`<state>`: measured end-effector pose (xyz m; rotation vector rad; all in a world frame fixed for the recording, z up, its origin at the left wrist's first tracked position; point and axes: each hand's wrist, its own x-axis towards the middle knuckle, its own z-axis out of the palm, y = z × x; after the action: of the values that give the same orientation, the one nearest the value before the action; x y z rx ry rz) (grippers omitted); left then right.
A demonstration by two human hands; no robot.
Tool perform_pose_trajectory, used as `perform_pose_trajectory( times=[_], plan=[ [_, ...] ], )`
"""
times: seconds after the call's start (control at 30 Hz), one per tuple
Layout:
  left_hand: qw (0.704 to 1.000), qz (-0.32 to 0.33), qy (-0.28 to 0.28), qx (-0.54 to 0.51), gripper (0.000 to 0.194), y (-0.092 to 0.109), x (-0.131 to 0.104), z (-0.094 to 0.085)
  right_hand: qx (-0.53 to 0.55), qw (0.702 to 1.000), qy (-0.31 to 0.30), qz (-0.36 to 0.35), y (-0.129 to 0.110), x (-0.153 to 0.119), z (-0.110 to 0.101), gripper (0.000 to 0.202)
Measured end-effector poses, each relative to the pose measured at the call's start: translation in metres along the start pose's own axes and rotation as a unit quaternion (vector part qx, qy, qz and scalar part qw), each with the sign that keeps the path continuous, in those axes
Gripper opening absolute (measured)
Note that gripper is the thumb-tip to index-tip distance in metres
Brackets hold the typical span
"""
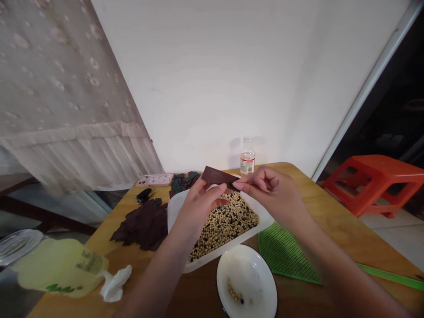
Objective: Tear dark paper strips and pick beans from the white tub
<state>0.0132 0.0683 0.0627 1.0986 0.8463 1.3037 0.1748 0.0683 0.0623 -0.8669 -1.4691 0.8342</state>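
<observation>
A dark maroon strip (217, 176) is held up over a white tray (212, 254) filled with small pale and black beads (221, 227). My left hand (203, 201) grips the strip's left part between thumb and fingers. At its right end my right hand (268, 187) pinches the strip with thumb and forefinger. A white dark-rimmed bowl (258, 278) stands in front of the tray with a few beads inside. Left of the tray lies a heap of similar maroon pieces (144, 225).
Around the tray are a green fly swatter (286, 254), a glass bottle (247, 161), a phone (155, 179), black keys (143, 195), dark green pieces (185, 181), a crumpled tissue (115, 282) and a large jar of yellow liquid (59, 267). An orange stool (380, 176) stands at right.
</observation>
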Motion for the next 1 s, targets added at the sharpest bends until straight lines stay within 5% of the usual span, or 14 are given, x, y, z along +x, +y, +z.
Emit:
perform_pose_trajectory(
  times=[0.4, 0.7, 1.0],
  plan=[
    [0.955, -0.158, -0.228, 0.103, 0.025, 0.015, -0.001, -0.026, -0.138, 0.969, -0.205, -0.024, -0.011, 0.004, -0.038, 0.042],
    [0.931, -0.236, -0.254, 0.113, 0.029, 0.003, -0.004, -0.014, -0.116, 0.949, -0.292, 0.020, -0.008, 0.006, -0.043, 0.035],
    [0.949, -0.288, -0.118, -0.052, 0.022, -0.043, -0.035, -0.015, -0.128, 0.987, -0.101, -0.001, 0.031, -0.039, -0.019, 0.033]
  ],
)
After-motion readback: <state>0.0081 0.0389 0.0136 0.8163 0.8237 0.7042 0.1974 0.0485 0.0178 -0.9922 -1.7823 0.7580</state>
